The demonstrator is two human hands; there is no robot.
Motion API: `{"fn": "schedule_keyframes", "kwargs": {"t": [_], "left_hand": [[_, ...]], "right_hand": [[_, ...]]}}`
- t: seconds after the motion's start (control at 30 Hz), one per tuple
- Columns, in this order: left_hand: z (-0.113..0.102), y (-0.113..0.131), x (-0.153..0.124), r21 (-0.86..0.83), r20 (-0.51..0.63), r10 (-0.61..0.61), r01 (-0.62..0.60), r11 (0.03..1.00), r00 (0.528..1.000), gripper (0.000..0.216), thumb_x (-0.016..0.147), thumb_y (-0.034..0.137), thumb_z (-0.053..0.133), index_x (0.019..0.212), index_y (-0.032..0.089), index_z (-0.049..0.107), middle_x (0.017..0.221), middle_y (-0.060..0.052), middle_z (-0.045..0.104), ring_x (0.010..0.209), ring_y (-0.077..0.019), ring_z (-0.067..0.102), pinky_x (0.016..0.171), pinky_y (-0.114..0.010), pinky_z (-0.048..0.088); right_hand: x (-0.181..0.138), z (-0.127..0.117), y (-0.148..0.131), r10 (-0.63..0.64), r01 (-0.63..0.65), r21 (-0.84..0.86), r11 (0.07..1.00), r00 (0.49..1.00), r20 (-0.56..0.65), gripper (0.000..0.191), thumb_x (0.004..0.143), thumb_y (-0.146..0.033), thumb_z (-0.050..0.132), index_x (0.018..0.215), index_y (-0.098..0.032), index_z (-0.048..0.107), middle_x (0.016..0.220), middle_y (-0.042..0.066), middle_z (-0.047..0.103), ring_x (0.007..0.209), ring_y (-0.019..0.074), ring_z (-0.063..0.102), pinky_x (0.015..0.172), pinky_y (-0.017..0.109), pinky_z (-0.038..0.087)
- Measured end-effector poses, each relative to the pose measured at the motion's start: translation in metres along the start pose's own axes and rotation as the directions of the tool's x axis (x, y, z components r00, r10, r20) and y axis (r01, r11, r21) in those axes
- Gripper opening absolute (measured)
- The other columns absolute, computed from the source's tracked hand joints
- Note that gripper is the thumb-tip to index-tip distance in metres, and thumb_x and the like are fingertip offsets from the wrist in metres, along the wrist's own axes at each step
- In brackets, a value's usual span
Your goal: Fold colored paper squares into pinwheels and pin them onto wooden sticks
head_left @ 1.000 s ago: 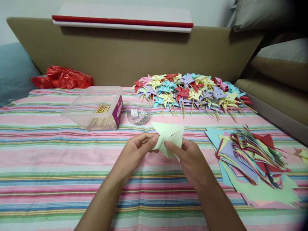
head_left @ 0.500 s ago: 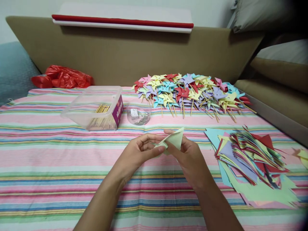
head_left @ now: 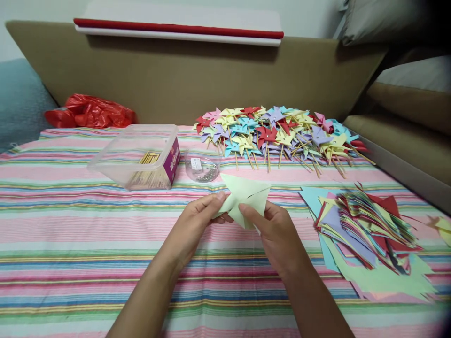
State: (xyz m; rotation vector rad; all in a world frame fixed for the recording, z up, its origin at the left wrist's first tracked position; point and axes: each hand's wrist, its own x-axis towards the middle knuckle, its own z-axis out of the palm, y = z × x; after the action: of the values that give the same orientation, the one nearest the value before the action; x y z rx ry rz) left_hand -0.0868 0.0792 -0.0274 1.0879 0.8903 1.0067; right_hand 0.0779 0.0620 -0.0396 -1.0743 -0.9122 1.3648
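A pale green paper pinwheel blank, slit from its corners, is held up above the striped cloth. My left hand pinches its left corner between thumb and fingers. On the right side, my right hand grips the paper, with the thumb pressed flat near the middle and the fingers hidden behind. Just beyond the hands stands a round clear dish with small metal pieces and a white label in it.
Left of the dish lies a clear plastic box of wooden sticks. Finished pinwheels are heaped at the back. Stacked coloured paper with dark-handled scissors lies at right. A red plastic bag sits back left.
The green paper was seen folded edge-on between my fingers; now it is opened out facing me. My right thumb has moved onto its middle, and my left hand has shifted slightly left.
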Motion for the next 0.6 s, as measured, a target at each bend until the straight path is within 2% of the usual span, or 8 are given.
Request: {"fn": "schedule_keyframes", "kwargs": {"t": [0.13,0.33,0.47,0.6], "left_hand": [[-0.0010,-0.0008,0.0010,0.020,0.011,-0.003,0.003,1.000,1.000,0.024,0.090,0.041,0.069,0.097,0.021,0.078,0.098,-0.004,0.070,0.092,-0.0174,0.060,0.083,-0.027,0.047],[-0.0005,0.0018,-0.0016,0.000,0.032,-0.012,0.012,1.000,0.999,0.018,0.085,0.036,0.075,0.095,0.021,0.077,0.093,-0.002,0.071,0.086,-0.0144,0.060,0.080,-0.025,0.046],[0.0012,0.0036,-0.0029,0.009,0.050,-0.018,0.017,1.000,0.999,0.019,0.082,0.033,0.079,0.095,0.020,0.077,0.100,-0.004,0.074,0.093,-0.0171,0.064,0.086,-0.027,0.047],[0.0011,0.0038,-0.0022,0.057,0.033,0.019,-0.021,0.998,0.999,0.017,0.082,0.035,0.078,0.092,0.020,0.078,0.100,-0.004,0.075,0.091,-0.0176,0.065,0.083,-0.027,0.048]], "right_hand": [[-0.0006,-0.0007,0.0008,0.008,-0.008,-0.029,1.000,1.000,-0.006,0.035,0.074,-0.041,0.082,0.101,-0.019,0.078,0.100,0.007,0.078,0.089,0.0239,0.069,0.077,0.034,0.052],[-0.0004,0.0004,0.0004,0.000,0.000,-0.048,0.999,1.000,-0.005,0.035,0.073,-0.043,0.082,0.099,-0.020,0.077,0.098,0.007,0.078,0.089,0.0246,0.069,0.075,0.034,0.052],[-0.0001,0.0006,0.0001,-0.005,0.005,-0.027,1.000,1.000,-0.004,0.034,0.074,-0.042,0.081,0.099,-0.020,0.077,0.095,0.006,0.078,0.089,0.0238,0.068,0.074,0.033,0.051],[0.0000,0.0003,0.0005,-0.007,0.007,-0.029,1.000,1.000,-0.004,0.034,0.073,-0.042,0.081,0.099,-0.021,0.077,0.095,0.005,0.078,0.090,0.0241,0.068,0.075,0.033,0.051]]}}
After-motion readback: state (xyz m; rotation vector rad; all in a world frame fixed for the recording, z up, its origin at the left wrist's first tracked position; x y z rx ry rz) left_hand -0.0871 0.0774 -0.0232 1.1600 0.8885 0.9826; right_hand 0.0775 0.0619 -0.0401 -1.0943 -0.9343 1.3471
